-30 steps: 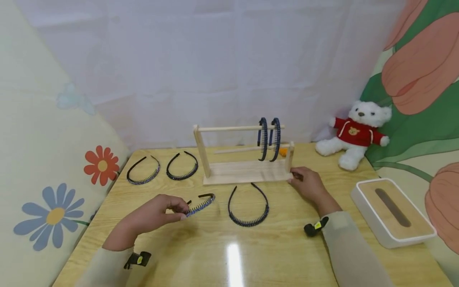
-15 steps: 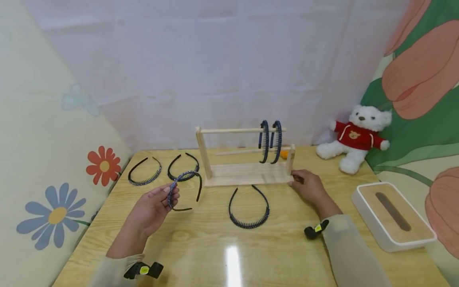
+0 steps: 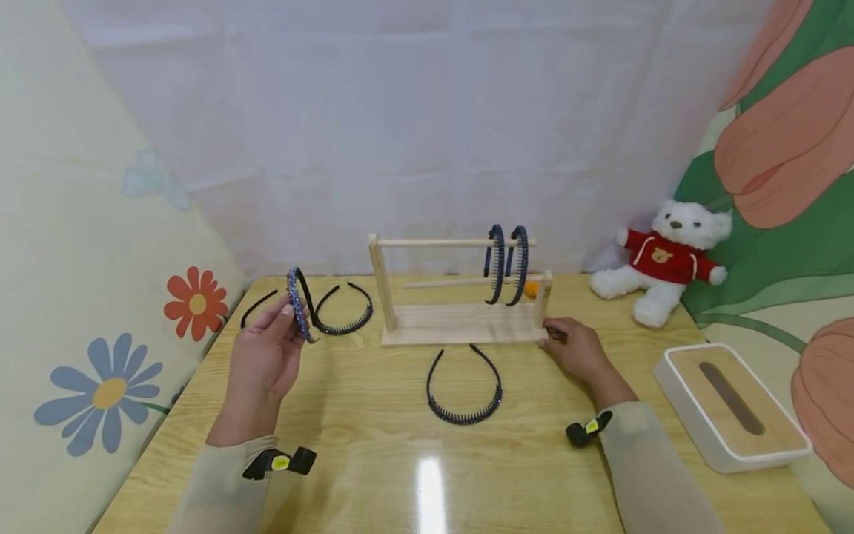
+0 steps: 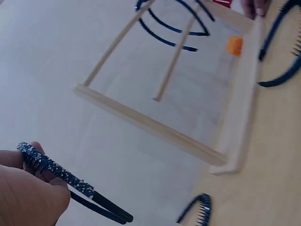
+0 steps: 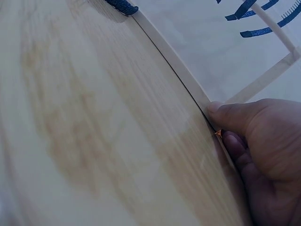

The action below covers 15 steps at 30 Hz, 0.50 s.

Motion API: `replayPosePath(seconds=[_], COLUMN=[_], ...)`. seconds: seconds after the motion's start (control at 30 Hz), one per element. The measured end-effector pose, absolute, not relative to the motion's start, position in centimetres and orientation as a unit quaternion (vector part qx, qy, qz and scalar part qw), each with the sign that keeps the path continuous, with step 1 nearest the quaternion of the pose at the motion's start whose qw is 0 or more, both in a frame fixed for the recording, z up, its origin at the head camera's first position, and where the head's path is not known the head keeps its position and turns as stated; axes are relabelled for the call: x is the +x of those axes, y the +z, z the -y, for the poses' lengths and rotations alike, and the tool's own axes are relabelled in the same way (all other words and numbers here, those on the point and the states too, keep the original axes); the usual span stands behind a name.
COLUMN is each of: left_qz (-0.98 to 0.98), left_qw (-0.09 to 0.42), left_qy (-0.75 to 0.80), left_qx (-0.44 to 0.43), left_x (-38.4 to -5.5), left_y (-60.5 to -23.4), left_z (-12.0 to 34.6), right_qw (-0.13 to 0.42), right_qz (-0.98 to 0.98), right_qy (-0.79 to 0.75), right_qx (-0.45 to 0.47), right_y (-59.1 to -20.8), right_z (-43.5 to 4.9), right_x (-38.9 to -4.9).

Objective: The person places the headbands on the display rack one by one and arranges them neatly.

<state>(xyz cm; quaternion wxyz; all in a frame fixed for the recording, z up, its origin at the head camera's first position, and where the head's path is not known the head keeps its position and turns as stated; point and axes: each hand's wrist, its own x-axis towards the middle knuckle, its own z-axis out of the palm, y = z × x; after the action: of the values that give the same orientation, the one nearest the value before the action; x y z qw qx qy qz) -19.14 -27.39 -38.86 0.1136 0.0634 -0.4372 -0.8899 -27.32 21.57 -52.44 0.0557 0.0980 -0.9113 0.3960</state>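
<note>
A blue glittery toothed headband (image 3: 297,304) is pinched between the thumb and fingers of my left hand (image 3: 262,360), raised over the left part of the table. Its two dark ends point away from the palm in the left wrist view. My right hand (image 3: 577,350) grips the right front corner of a wooden stand (image 3: 460,324), thumb against the base's edge. Over the stand's upper rod (image 3: 427,243) hang two dark toothed headbands (image 3: 497,259), side by side near its right end. Another dark headband (image 3: 465,417) lies in front of the stand.
Left of the stand, one dark headband (image 3: 347,328) lies on the table (image 3: 373,460); another headband (image 3: 256,304) is partly hidden by my left hand. A white box with a wooden lid (image 3: 727,400) and a white teddy bear (image 3: 674,259) stand at the right. Something orange (image 3: 531,288) shows behind the stand.
My left hand has drawn back leftward and up, turning the headband from nearly flat to upright. My right hand stays at the stand's corner.
</note>
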Motion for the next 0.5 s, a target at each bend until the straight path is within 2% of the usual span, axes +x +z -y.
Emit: replayPosePath(seconds=[0.17, 0.5], left_qz=[0.391, 0.363], left_qw=[0.168, 0.16], left_qy=[-0.903, -0.918], left_qx=[0.061, -0.002], left_x=[-21.5, -23.5], left_y=[-35.4, -29.9], left_z=[26.5, 24.1], right_qw=[0.054, 0.051], right_qz=[0.911, 0.909], right_qy=[0.397, 0.401], right_qx=[0.097, 0.101], right_y=[-52.4, -52.5], right_z=[-21.5, -21.5], right_x=[-27.2, -27.2])
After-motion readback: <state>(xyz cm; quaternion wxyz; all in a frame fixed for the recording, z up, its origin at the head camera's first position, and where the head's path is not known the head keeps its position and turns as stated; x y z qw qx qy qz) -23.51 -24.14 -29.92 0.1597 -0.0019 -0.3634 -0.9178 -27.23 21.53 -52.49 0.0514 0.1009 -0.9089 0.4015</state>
